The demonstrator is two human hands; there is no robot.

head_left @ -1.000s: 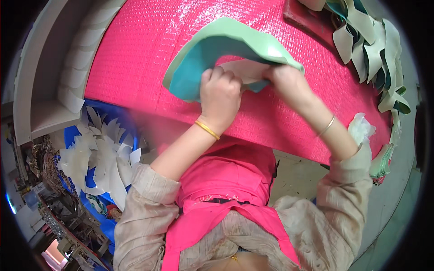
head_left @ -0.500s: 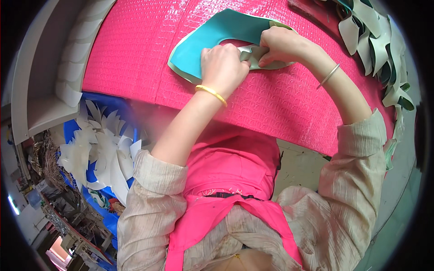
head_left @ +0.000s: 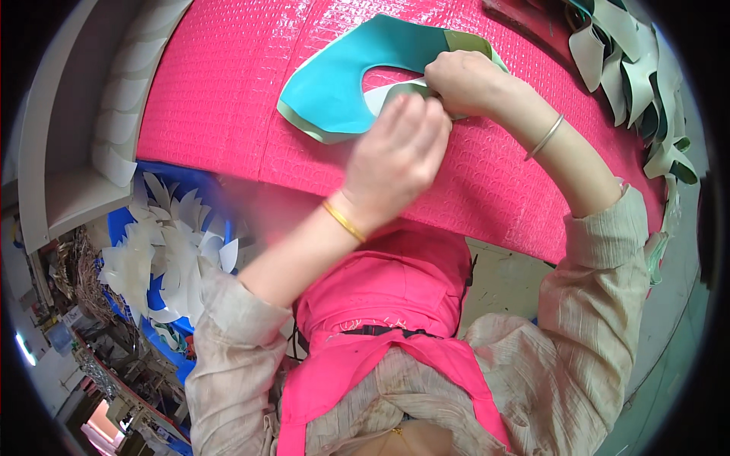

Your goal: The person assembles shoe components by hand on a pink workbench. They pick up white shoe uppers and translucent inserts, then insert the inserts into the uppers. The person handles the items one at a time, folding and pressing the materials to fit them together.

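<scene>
A curved, U-shaped teal piece of sheet material [head_left: 329,93] with a pale green edge lies on the pink table covering. It looks like a cut shoe part, though its exact kind is unclear. An olive patch [head_left: 460,42] shows at its far right end. My right hand [head_left: 464,80] is closed on the right arm of the piece, where a pale underside [head_left: 378,99] shows. My left hand [head_left: 399,152] is just nearer to me than that spot, blurred by motion with its fingers curled. Whether it touches the piece or holds anything I cannot tell.
Pink textured covering [head_left: 220,91] spreads over the table. Pale and dark green cut pieces [head_left: 639,83] hang in a row at the far right. At the left stand a grey shelf [head_left: 72,182] with stacked pale pieces and a blue bin [head_left: 179,178] holding white cut pieces.
My left hand has drawn off the inner edge, toward me and slightly right. My right hand has shifted slightly left, baring more of the olive patch. The inner edge lies flatter.
</scene>
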